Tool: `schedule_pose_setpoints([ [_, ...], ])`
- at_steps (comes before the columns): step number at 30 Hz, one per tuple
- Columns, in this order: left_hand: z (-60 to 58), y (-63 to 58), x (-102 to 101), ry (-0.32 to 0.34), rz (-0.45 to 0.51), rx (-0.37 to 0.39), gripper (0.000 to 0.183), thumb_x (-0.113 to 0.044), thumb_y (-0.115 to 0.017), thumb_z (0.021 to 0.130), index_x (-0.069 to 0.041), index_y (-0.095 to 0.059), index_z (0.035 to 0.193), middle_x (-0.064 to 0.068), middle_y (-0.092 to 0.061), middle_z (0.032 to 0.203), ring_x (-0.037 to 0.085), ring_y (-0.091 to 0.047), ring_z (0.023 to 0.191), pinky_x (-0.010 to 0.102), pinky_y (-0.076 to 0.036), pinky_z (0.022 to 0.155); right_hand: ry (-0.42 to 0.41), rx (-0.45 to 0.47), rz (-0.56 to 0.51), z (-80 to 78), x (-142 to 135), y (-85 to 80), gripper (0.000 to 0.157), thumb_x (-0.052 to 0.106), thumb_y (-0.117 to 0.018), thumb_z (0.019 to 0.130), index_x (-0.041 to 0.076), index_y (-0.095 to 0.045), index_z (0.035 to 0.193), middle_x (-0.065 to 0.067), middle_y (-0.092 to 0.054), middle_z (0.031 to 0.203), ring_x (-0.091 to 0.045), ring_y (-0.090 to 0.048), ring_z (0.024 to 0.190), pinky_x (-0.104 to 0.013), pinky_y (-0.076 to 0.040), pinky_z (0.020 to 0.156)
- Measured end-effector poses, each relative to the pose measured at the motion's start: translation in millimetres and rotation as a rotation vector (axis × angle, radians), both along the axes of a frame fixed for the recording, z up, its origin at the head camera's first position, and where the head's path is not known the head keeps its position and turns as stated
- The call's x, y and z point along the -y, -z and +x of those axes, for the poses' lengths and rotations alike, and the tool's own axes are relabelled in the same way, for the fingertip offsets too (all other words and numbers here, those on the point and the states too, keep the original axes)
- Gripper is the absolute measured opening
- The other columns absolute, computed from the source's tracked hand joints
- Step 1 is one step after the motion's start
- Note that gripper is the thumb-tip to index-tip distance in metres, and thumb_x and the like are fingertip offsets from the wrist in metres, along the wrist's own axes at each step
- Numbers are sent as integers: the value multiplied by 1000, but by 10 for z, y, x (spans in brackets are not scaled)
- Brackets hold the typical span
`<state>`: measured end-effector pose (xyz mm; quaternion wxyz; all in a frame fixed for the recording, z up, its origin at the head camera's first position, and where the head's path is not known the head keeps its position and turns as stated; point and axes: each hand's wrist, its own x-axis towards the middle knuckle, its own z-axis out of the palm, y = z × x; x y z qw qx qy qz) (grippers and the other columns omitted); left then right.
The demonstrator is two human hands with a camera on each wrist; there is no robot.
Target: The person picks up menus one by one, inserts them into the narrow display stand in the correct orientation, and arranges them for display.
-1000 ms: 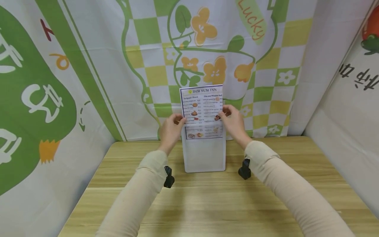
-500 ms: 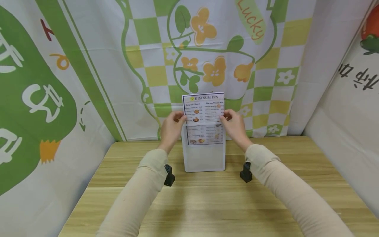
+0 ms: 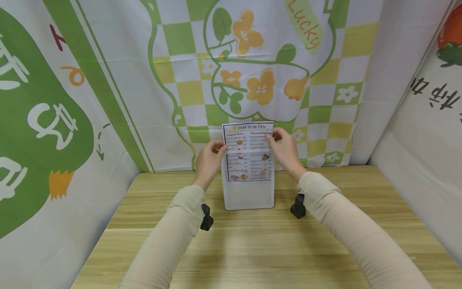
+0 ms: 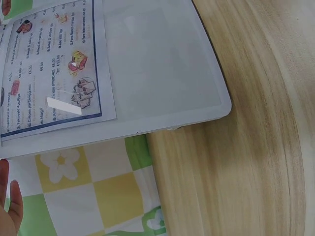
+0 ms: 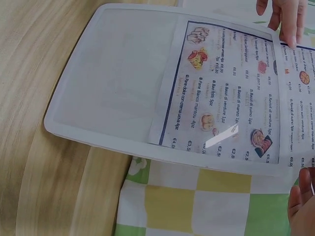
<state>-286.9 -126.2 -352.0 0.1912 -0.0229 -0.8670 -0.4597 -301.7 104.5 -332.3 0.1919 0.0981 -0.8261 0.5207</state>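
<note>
A printed "DIM SUM INN" menu sheet [image 3: 249, 140] sits partly inside a clear, white-edged upright holder [image 3: 249, 195]. Its upper part stands out above the holder's top edge. At the sheet's left edge my left hand [image 3: 209, 162] pinches the paper just above that opening. On the right, thumb and fingers of my right hand [image 3: 286, 151] pinch the opposite edge a bit higher. Through the clear front the lower menu [image 4: 54, 64] shows in the left wrist view, with blank holder below it. The right wrist view shows the holder's rounded bottom corners [image 5: 54, 123] near the wood.
The holder stands on a wooden table [image 3: 249, 249]. Behind it hangs a green, yellow and white checked cloth [image 3: 180, 36] with flowers. Printed cloth panels [image 3: 43, 132] close off the left and right sides. A small black device [image 3: 206, 216] is worn at each wrist.
The menu sheet has slid down deeper into the holder, with more print behind the clear front. My right hand has shifted slightly up the sheet's edge; the holder stays put.
</note>
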Motion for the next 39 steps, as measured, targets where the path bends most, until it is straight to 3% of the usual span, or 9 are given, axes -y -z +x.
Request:
schedule_pose_setpoints([
  [10,-13,-75,-9,13,59,4,31,-34,-62,98,-14,-64,122,0,-68,111,17,-59,97,36,-48,78,-15,12,22,4,16,59,20,11,-64,96,-4,-65,110,-17,-66,98,-26,-58,88,-31,-46,75],
  [15,-23,-102,-27,10,79,-1,29,-33,-63,98,-14,-65,119,0,-69,109,17,-59,97,36,-48,78,2,-16,-12,-11,9,49,21,11,-61,98,-2,-64,114,-16,-66,101,-25,-57,91,-31,-44,76],
  [21,-26,-80,-46,0,58,8,26,-33,-64,97,-14,-67,115,-1,-69,106,17,-59,95,35,-46,77,-7,-49,-30,-12,2,17,21,12,-61,99,2,-65,117,-13,-65,101,-24,-57,91,-32,-44,74],
  [28,-29,-76,-65,23,80,-13,27,-32,-64,97,-18,-64,121,-2,-68,108,16,-59,96,36,-47,79,-15,-29,5,-9,13,129,22,7,-62,96,-1,-65,117,-15,-66,100,-25,-58,90,-30,-45,76],
  [33,-11,-46,-54,28,50,-25,22,-28,-65,97,-17,-68,116,-1,-69,106,17,-59,95,36,-47,78,-27,-33,3,19,14,184,20,7,-62,97,2,-65,116,-13,-66,101,-25,-57,92,-34,-46,76],
  [39,15,12,-12,13,25,-9,18,-26,-67,96,-16,-71,110,-1,-69,105,18,-60,96,36,-49,77,-20,-61,60,28,-10,260,15,6,-63,96,2,-70,108,-13,-65,106,-27,-56,97,-41,-45,87],
])
